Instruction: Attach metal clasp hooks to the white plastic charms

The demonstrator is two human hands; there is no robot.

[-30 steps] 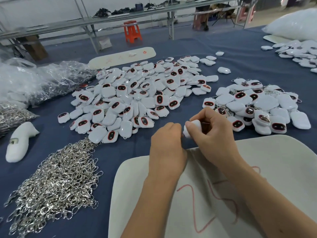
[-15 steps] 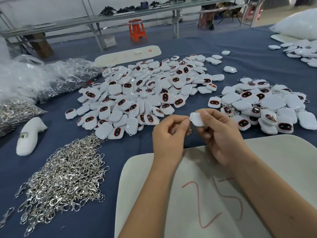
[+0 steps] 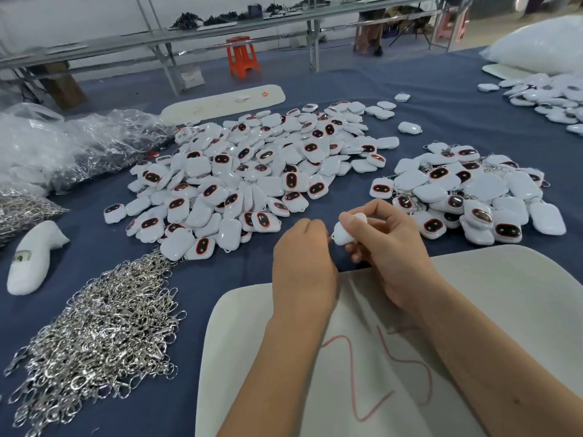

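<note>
My right hand (image 3: 391, 247) pinches one white plastic charm (image 3: 345, 233) above the table's near edge. My left hand (image 3: 303, 263) is curled close against the charm's left tip, where a small bit of metal shows; the clasp hook itself is hidden inside the fingers. A big pile of white charms (image 3: 252, 175) with dark red-rimmed faces lies in the middle of the blue cloth. A second pile of charms (image 3: 467, 190) with hooks on them lies to the right. A heap of loose metal clasp hooks (image 3: 104, 329) lies at the lower left.
A white foam board (image 3: 504, 285) with red marks lies under my forearms. A white foam piece (image 3: 31, 260) sits at the left, clear plastic bags (image 3: 63, 146) of hooks behind it. More charms (image 3: 549, 96) and a white bag lie far right. An orange stool (image 3: 243, 56) stands beyond the table.
My left hand has turned knuckles-up and closed in on the charm's tip. My right hand has tilted the charm and lowered it slightly toward me.
</note>
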